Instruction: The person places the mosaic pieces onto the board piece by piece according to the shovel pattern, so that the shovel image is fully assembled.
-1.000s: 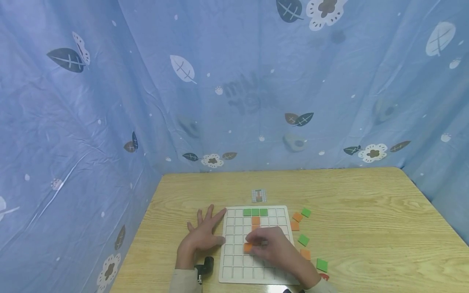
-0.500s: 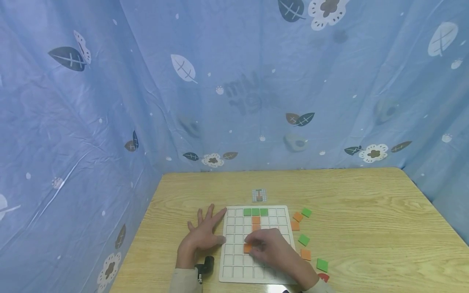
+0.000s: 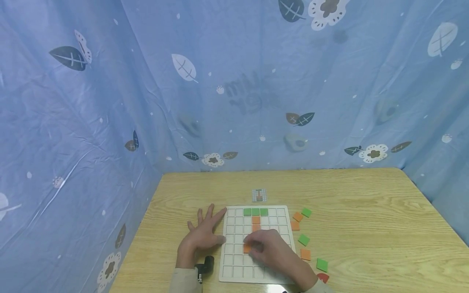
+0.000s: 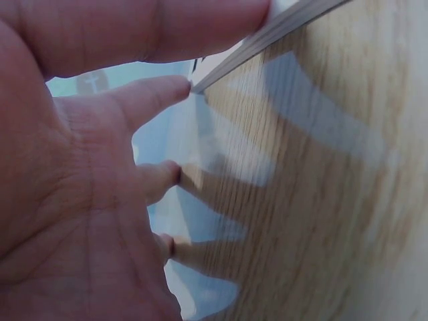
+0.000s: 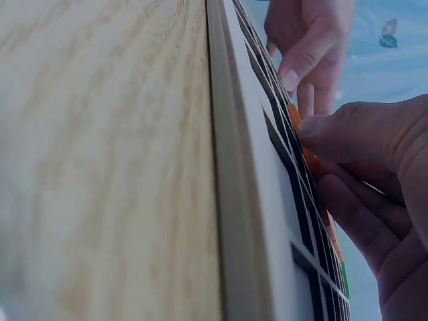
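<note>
A white gridded board [image 3: 230, 260] lies on the table, with a row of green square tiles [image 3: 255, 212] near its far edge and orange tiles [image 3: 256, 220] in a column below the middle one. My right hand [image 3: 271, 246] is over the board, thumb and finger pinching an orange square tile [image 3: 247, 248] low at the grid. In the right wrist view the thumb lies on that orange tile [image 5: 295, 115]. Fingers spread, my left hand [image 3: 203, 237] rests beside the board's left side; its thumb and index fingertip touch the edge of the board [image 4: 234, 63].
Loose orange tiles [image 3: 305, 254] and green tiles [image 3: 322, 265] lie right of the board. A red piece [image 3: 323, 277] is partly hidden by the right forearm. Behind the board lies a small patterned card [image 3: 259, 195]. A blue curtain [image 3: 234, 101] encloses the table.
My right hand has shifted slightly down at the same orange tile, its fingers a little more bent. The left hand stays in place.
</note>
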`<state>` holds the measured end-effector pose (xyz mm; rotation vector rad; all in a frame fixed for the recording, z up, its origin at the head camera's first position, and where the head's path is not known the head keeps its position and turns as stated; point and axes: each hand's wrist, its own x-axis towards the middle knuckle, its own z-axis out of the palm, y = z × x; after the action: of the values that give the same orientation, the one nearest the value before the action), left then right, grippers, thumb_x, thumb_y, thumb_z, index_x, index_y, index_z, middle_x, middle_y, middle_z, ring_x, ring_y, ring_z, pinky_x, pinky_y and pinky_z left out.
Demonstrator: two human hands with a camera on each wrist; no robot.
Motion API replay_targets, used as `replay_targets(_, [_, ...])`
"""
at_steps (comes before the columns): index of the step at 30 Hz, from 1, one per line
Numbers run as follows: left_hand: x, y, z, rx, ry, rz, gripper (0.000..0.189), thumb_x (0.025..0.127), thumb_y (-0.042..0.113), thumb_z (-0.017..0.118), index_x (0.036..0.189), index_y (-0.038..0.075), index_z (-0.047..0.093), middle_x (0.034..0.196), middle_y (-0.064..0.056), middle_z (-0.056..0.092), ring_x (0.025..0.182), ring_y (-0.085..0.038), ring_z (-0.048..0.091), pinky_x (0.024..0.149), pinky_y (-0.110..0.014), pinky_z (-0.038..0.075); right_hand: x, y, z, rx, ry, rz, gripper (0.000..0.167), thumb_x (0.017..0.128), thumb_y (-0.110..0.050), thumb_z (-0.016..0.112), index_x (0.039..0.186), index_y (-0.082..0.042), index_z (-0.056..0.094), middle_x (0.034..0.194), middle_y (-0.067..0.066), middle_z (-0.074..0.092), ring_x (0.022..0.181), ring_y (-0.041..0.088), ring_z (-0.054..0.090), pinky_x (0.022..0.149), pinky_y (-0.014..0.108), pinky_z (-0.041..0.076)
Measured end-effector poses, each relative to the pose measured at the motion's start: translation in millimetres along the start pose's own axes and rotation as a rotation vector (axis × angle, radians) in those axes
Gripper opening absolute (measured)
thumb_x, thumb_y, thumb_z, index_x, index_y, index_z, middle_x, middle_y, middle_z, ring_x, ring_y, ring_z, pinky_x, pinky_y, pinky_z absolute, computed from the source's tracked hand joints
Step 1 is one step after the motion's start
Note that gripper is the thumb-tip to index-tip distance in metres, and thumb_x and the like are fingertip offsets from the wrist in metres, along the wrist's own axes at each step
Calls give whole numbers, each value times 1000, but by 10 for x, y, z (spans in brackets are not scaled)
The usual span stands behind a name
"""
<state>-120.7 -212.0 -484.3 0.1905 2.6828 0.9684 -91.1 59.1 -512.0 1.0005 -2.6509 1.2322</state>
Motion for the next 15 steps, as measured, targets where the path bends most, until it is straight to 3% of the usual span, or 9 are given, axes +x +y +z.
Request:
replay_targets(9, [5,2,6,4,-1,-3,100,77,18,79,170,24,43,183,-26,10,163,-64,-12,113,-93,-17,-3,-9,-22,-16,-32,37,24,89,-5,84,111,-15,85,107,-8,83,101,3,74,91,31,64])
replay_targets(15, [12,-4,11,19,-6,-9,101,77,19,81,170,25,43,183,-25,10,164,-63,-11,113,-94,-14,5,-22,-33,-17,-35,19,25,89,-5,83,113,-14,85,109,-6,84,104,5,75,93,33,65])
